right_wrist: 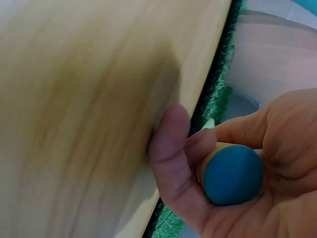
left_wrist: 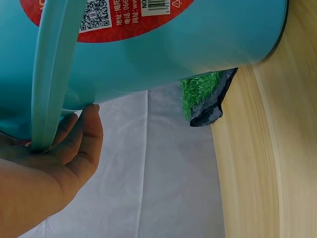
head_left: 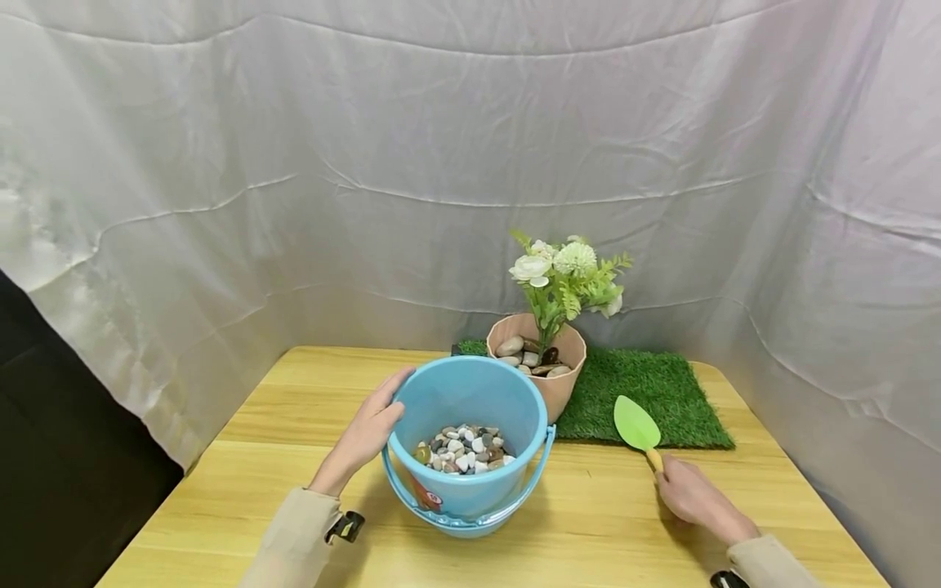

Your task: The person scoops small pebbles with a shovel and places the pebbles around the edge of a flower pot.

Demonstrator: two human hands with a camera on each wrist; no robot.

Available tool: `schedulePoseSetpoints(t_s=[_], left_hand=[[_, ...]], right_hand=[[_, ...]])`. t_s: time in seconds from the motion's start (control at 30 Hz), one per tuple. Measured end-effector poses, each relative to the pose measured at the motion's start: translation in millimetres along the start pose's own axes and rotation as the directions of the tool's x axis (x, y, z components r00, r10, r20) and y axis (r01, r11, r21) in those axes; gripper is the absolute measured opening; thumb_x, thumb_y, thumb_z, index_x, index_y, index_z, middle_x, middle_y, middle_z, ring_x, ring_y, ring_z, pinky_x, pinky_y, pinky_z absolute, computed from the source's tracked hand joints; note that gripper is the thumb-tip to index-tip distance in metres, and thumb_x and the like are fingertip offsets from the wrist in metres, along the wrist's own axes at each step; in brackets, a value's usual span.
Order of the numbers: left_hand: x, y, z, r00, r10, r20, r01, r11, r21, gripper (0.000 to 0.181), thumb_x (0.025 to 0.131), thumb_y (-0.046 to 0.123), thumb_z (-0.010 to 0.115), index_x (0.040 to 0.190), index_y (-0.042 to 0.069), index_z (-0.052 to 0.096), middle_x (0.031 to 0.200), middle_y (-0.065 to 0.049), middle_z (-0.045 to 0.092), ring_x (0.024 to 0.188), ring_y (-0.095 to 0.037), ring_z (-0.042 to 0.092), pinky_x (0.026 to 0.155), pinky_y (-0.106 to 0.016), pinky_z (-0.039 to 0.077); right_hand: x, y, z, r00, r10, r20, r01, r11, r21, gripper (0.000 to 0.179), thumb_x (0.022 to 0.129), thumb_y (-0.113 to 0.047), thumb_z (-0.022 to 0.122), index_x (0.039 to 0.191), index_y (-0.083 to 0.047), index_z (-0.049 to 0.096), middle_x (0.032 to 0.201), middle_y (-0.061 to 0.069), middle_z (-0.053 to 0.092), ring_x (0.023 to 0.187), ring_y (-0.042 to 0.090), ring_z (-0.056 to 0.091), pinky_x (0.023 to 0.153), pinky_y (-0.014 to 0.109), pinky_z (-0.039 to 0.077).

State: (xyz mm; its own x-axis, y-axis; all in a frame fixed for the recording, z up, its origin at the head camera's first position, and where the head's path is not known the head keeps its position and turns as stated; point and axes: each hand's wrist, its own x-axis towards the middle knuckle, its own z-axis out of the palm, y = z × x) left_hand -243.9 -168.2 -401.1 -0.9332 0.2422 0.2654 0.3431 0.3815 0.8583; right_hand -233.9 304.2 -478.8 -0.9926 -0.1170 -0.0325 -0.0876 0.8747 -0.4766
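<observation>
A light blue bucket (head_left: 485, 493) stands near the middle of the wooden table, its handle lowered toward the front. Inside lie many small pebbles (head_left: 470, 449), white, grey and brown. My left hand (head_left: 371, 429) grips the bucket's left rim, with the thumb over the edge and the fingers against the outer wall in the left wrist view. To the right, my right hand (head_left: 694, 494) holds a small green garden trowel (head_left: 636, 423) by its yellow handle. The handle's blue end (right_wrist: 233, 174) shows inside the curled fingers in the right wrist view. The green blade reaches over the turf's front edge.
Behind the bucket, a pink flowerpot (head_left: 562, 392) holds large stones and white flowers (head_left: 576, 259). It stands on an artificial grass mat (head_left: 662, 380) at the table's back right. Grey curtains (head_left: 412, 147) hang around the table (head_left: 287, 425).
</observation>
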Motion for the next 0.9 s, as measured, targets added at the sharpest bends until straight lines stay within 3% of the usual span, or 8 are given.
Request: schedulePoseSetpoints(t_s=[0.2,0.4,0.53,0.6,0.67,0.77,0.9], left_hand=[[0.6,-1.5,3.1,1.000,0.007,-0.009,-0.007,1.000,-0.006,0.063,0.092,0.002,0.036,0.154,0.006,0.028,0.158,-0.018,0.028,0.141,-0.041,0.035,0.109,-0.058,0.033],[2.8,-1.6,6.4,0.999,0.017,-0.029,-0.017,1.000,-0.001,0.063,0.092,0.003,0.037,0.154,0.006,0.029,0.158,-0.017,0.030,0.140,-0.040,0.037,0.109,-0.057,0.034],[3.8,-0.9,8.3,0.998,0.030,-0.052,-0.030,1.000,0.006,0.062,0.091,0.003,0.038,0.153,0.006,0.032,0.156,-0.018,0.033,0.137,-0.040,0.041,0.107,-0.056,0.037],[3.9,-1.1,8.5,0.998,0.033,-0.056,-0.032,0.999,0.017,0.063,0.090,0.003,0.039,0.152,0.006,0.033,0.155,-0.017,0.035,0.135,-0.040,0.043,0.105,-0.056,0.039],[3.8,-1.6,8.0,0.997,0.035,-0.065,-0.033,0.999,0.035,0.063,0.090,0.003,0.039,0.152,0.007,0.035,0.154,-0.017,0.037,0.133,-0.040,0.046,0.103,-0.055,0.041],[4.1,-3.5,5.9,0.996,0.045,-0.080,-0.039,0.996,0.084,0.061,0.090,0.006,0.040,0.151,0.012,0.038,0.152,-0.014,0.042,0.128,-0.037,0.050,0.099,-0.054,0.044],[3.0,-7.9,-0.5,0.996,0.070,-0.062,-0.062,0.990,0.129,0.055,0.095,0.013,0.040,0.150,0.020,0.041,0.150,-0.009,0.046,0.126,-0.034,0.054,0.097,-0.052,0.047]], right_hand=[[-3.8,-1.2,4.2,0.996,0.085,0.016,-0.086,0.991,0.098,0.018,0.094,-0.012,0.045,0.100,0.002,0.054,0.065,0.008,0.050,0.050,0.019,0.050,0.045,0.033,0.044],[-1.9,0.6,4.3,0.998,0.055,-0.015,-0.054,0.998,0.023,0.017,0.094,-0.022,0.055,0.088,-0.006,0.056,0.062,0.003,0.048,0.051,0.015,0.046,0.046,0.028,0.037],[1.2,2.2,-3.1,0.999,0.041,-0.013,-0.041,0.999,-0.019,0.026,0.096,-0.029,0.055,0.083,-0.006,0.057,0.064,0.004,0.048,0.056,0.016,0.044,0.052,0.030,0.035],[1.8,2.0,-9.3,0.999,0.014,-0.041,-0.017,0.997,-0.071,0.038,0.097,-0.036,0.053,0.097,0.001,0.063,0.076,0.015,0.058,0.068,0.027,0.054,0.060,0.038,0.044],[3.1,0.8,-16.0,0.997,-0.013,-0.075,0.005,0.994,-0.108,0.055,0.098,-0.043,0.050,0.119,0.007,0.060,0.100,0.030,0.061,0.089,0.044,0.058,0.075,0.055,0.048],[4.5,-1.8,-25.8,0.986,-0.058,-0.155,0.035,0.989,-0.147,0.074,0.099,-0.052,0.042,0.145,0.006,0.038,0.138,0.040,0.040,0.125,0.059,0.036,0.095,0.074,0.029],[6.4,-4.6,-35.8,0.971,-0.095,-0.221,0.064,0.987,-0.145,0.074,0.100,-0.054,0.035,0.155,-0.005,0.025,0.152,0.036,0.022,0.139,0.058,0.015,0.100,0.077,0.012]])
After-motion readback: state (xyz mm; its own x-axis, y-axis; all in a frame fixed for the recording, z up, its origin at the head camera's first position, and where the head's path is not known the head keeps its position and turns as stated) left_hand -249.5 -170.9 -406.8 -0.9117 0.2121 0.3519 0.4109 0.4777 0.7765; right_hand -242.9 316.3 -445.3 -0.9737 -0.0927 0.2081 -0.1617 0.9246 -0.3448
